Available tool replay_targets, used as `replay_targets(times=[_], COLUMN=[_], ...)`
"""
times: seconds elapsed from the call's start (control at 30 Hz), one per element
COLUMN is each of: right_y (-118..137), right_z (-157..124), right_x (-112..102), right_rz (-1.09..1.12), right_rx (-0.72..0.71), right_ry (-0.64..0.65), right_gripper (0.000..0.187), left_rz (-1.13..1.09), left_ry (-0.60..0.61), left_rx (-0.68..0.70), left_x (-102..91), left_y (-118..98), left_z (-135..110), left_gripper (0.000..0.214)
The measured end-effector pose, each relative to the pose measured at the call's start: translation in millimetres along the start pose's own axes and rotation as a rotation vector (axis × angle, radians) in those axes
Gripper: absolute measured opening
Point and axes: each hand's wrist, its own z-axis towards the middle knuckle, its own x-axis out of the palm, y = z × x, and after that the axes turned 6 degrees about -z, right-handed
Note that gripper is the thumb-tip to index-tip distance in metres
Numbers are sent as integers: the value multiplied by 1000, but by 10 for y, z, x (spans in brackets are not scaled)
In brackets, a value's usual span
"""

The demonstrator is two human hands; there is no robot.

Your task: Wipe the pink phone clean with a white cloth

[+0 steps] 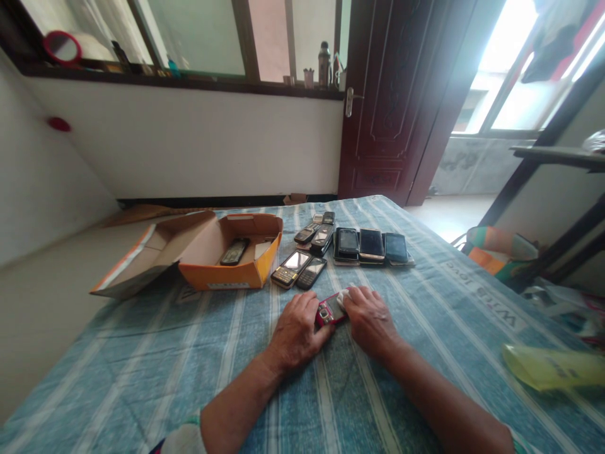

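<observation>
A small red phone (328,310) lies on the blue striped cloth (189,359) in front of me. My left hand (297,331) rests beside it, its fingers closed on the phone's left end. My right hand (369,318) is closed on a small white cloth (344,295) and presses it onto the phone's right side. Behind them lie several phones: two keypad ones (297,270) close by and a row of dark touchscreen ones (371,244) further back.
An open orange cardboard box (222,272) with one dark phone (235,251) inside stands at the back left. A yellow-green plastic bag (553,367) lies at the right edge. A dark wooden door (401,94) and a windowsill with bottles are behind.
</observation>
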Motion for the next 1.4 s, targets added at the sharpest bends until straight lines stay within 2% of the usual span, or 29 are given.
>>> replay_targets(times=[0.27,0.43,0.77,0.9,1.13,1.4], right_y=[151,143,28,98,241,149], right_z=[-18,10,28,8,14,52], right_x=[-52,-47,-53,-52,57,113], right_rz=[63,62,-14,21,105,52], right_rx=[-81,-88,35,-13,-83,-41], right_ry=[-38,-38,40,0,-145,-169], right_gripper=[12,11,14,10,8,11], left_rz=[-16,-26,-12,3,28,26], left_ry=[-11,-10,13,10,-55,-84], left_rx=[21,24,3,-1,54,71], left_x=[-16,-8,-40,-32,-9,25], left_y=[3,26,18,41,110,178], left_z=[6,6,9,-1,-20,-53], left_gripper=[22,22,32,34,29,35])
